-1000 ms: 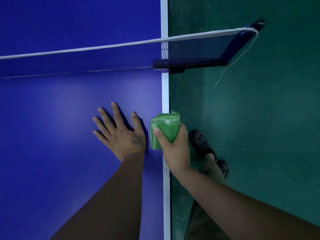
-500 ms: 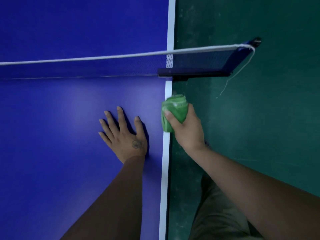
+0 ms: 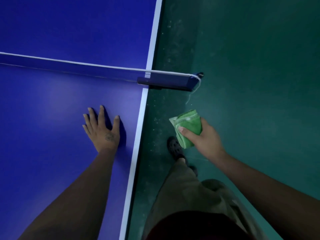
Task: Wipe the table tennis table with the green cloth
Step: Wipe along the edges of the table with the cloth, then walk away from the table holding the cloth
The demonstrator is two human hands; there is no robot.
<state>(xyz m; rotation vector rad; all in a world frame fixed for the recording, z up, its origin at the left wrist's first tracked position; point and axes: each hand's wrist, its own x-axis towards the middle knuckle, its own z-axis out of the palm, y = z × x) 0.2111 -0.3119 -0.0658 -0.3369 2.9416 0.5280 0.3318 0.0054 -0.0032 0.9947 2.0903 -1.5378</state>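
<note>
Your left hand (image 3: 102, 130) lies flat, fingers straight and spread, on the smooth blue table tennis table (image 3: 43, 127), just inside its white edge stripe (image 3: 138, 129). Your right hand (image 3: 207, 142) grips the green cloth (image 3: 189, 130), a soft wad folded in layers, off the table, beside that stripe and not touching it.
</note>
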